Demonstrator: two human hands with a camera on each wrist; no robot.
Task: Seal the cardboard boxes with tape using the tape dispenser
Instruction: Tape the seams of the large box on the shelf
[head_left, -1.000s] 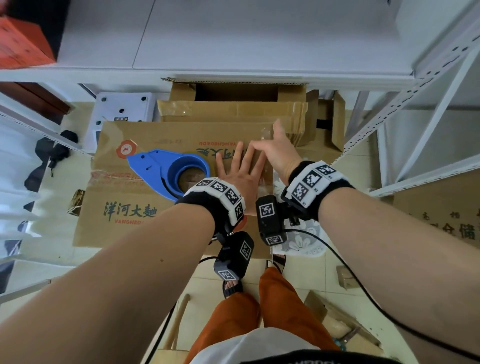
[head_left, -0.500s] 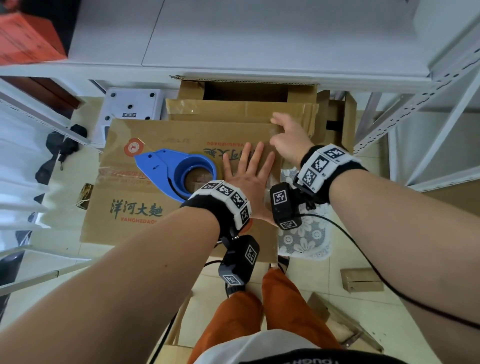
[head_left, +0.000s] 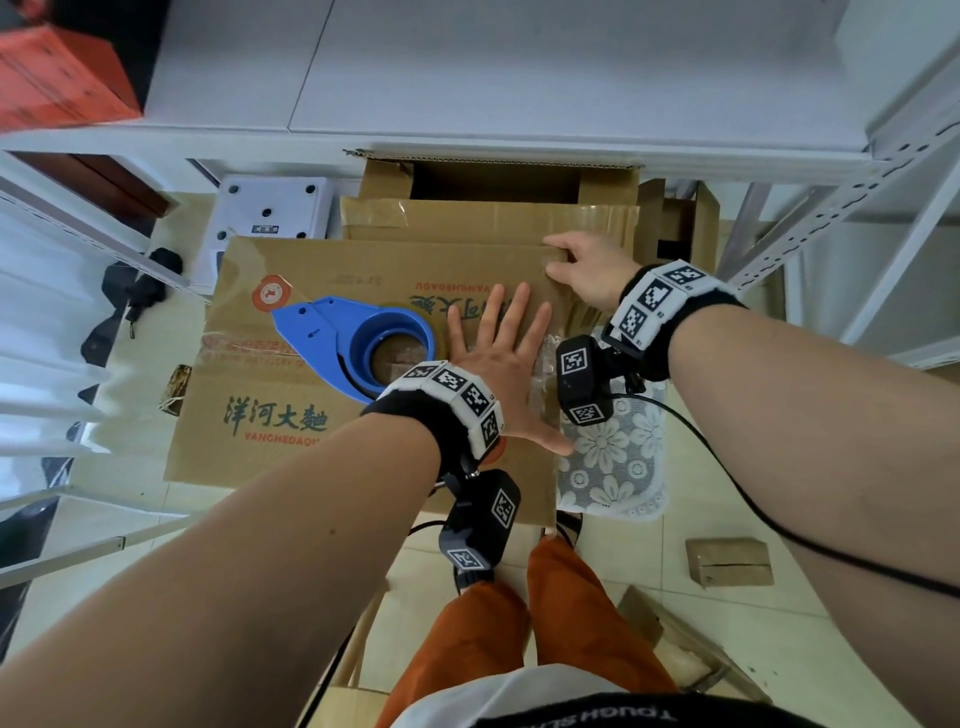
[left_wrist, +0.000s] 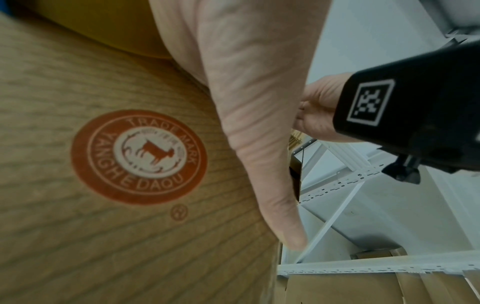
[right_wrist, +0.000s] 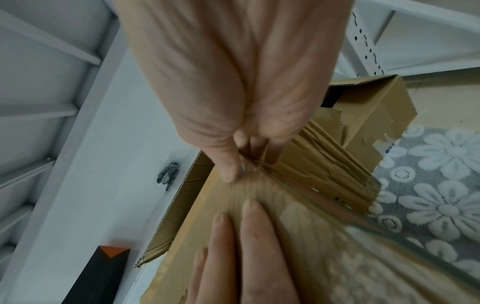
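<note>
A printed cardboard box (head_left: 291, 436) lies in front of me, with a blue tape dispenser (head_left: 358, 340) lying on its top at the left. My left hand (head_left: 498, 343) lies flat on the box top beside the dispenser, fingers spread; the left wrist view shows its palm and thumb (left_wrist: 259, 144) next to a red round logo (left_wrist: 139, 157). My right hand (head_left: 561, 260) is at the box's far right corner, thumb on top and fingers curled over the edge. In the right wrist view the thumb (right_wrist: 223, 160) presses where clear tape (right_wrist: 324, 197) runs along that edge.
More cardboard boxes (head_left: 488, 218) stand behind, under a white shelf (head_left: 467, 78). A metal rack post (head_left: 831, 208) rises at the right. A floral cloth (head_left: 613, 467), a small box (head_left: 727, 561) on the floor and my orange-clad legs (head_left: 519, 623) are below.
My right hand slid further along the box top to its far right corner and curled over the edge there. My left hand stayed flat; the dispenser did not move.
</note>
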